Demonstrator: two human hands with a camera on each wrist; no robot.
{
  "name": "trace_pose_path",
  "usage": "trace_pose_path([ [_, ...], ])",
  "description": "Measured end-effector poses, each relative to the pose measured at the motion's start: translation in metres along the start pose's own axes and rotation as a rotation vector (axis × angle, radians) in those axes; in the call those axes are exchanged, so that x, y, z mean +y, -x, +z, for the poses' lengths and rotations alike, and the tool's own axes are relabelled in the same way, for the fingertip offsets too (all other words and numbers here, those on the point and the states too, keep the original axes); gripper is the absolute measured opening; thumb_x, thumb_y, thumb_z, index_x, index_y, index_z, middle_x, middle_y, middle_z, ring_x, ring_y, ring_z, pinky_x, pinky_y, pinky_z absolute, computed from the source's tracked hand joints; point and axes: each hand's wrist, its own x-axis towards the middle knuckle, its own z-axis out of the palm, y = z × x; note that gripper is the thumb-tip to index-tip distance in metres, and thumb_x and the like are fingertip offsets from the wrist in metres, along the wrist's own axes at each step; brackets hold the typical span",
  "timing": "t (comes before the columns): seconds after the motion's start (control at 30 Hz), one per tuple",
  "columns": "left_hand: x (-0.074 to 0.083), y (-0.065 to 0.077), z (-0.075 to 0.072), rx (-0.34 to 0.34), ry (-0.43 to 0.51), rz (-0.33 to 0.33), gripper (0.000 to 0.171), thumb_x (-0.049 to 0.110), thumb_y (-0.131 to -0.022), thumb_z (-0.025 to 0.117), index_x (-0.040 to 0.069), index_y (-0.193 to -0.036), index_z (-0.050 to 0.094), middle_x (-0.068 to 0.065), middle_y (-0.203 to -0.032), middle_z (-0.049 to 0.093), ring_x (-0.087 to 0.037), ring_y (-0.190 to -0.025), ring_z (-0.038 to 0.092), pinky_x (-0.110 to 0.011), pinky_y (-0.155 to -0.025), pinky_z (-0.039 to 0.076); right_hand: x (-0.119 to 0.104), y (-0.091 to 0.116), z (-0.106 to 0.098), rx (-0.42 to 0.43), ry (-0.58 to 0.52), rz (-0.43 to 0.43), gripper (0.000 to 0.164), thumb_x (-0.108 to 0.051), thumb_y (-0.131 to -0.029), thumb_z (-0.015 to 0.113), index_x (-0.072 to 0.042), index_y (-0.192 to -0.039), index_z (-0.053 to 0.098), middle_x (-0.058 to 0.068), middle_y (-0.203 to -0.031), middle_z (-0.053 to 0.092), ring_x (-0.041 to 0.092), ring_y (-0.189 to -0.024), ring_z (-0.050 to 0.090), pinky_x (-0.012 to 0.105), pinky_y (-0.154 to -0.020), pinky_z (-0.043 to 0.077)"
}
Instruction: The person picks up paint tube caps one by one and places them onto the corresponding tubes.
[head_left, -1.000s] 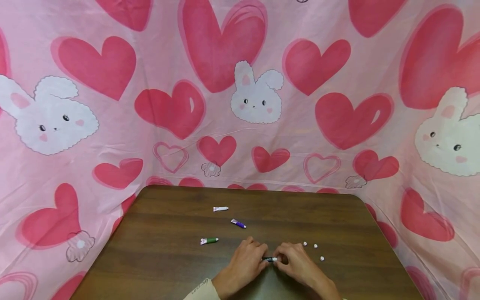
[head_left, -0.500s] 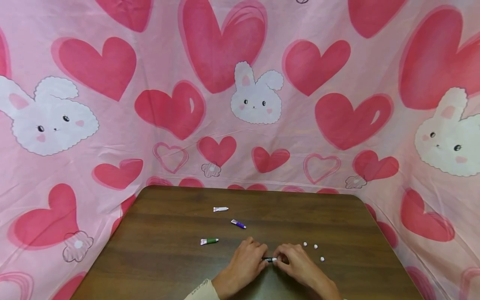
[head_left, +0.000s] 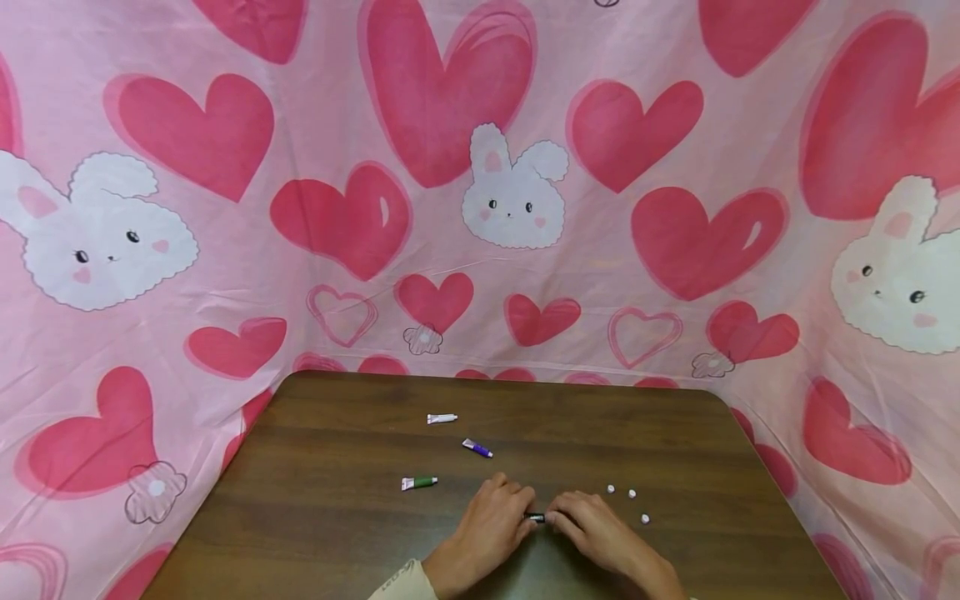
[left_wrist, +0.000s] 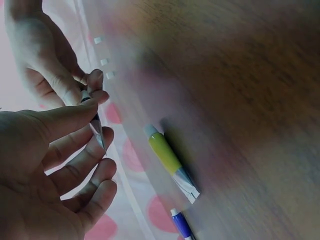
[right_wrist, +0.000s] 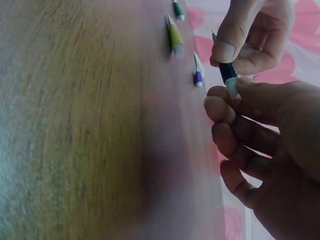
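Head view: the black tube [head_left: 535, 517] is between the left hand [head_left: 490, 518] and the right hand [head_left: 600, 529] at the near part of the table [head_left: 300, 550], left of three caps [head_left: 632, 494]. Left wrist view: left thumb and finger pinch its body, the other fingers loosely bent; a yellow tube [left_wrist: 164, 152] lies nearby. Right wrist view: right thumb and forefinger pinch the white tip [right_wrist: 231, 87], the other fingers curled around nothing. The black tube looks light, smooth and soft-walled, probably easily dented; the stiffer shoulder beside the tip seems the surest hold.
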Motion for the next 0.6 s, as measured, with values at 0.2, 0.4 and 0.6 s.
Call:
trace_pose_path([
  [0.2, -0.0007, 0.0002, 0.0016, 0.036, 0.001, 0.001, 0.027, 0.036, -0.087, 0.09, 0.024, -0.086, 0.066, 0.013, -0.078, 0.067, -0.008, -0.08, 0.052, -0.021, -0.07, 0.037, -0.0004, -0.0005, 0.0011, 0.014, -0.12, 0.076, 0.009, -0.01, -0.1, 0.078, -0.015, -0.106, 0.074, -0.012, -0.092, 0.071, -0.007, -0.085, 0.058, 0.023, -0.069, 0.052],
  [0.4, -0.0004, -0.0005, -0.0012, 0.019, 0.045, -0.02, 0.026, 0.032, -0.088, 0.09, 0.023, -0.085, 0.066, 0.013, -0.077, 0.066, -0.007, -0.079, 0.051, -0.02, -0.069, 0.036, -0.0027, -0.0014, 0.0021, 0.073, -0.162, 0.109, 0.027, -0.003, -0.089, 0.086, -0.016, -0.102, 0.066, -0.014, -0.084, 0.062, -0.007, -0.077, 0.055, 0.019, -0.063, 0.049],
  [0.6, -0.0004, -0.0004, -0.0021, 0.022, 0.061, -0.018, 0.024, 0.032, -0.089, 0.09, 0.023, -0.087, 0.067, 0.014, -0.078, 0.066, -0.006, -0.079, 0.049, -0.02, -0.07, 0.036, -0.0017, -0.001, 0.0013, 0.053, -0.163, 0.159, 0.023, -0.007, -0.092, 0.085, -0.018, -0.098, 0.066, -0.014, -0.084, 0.062, -0.007, -0.077, 0.055, 0.02, -0.064, 0.05],
])
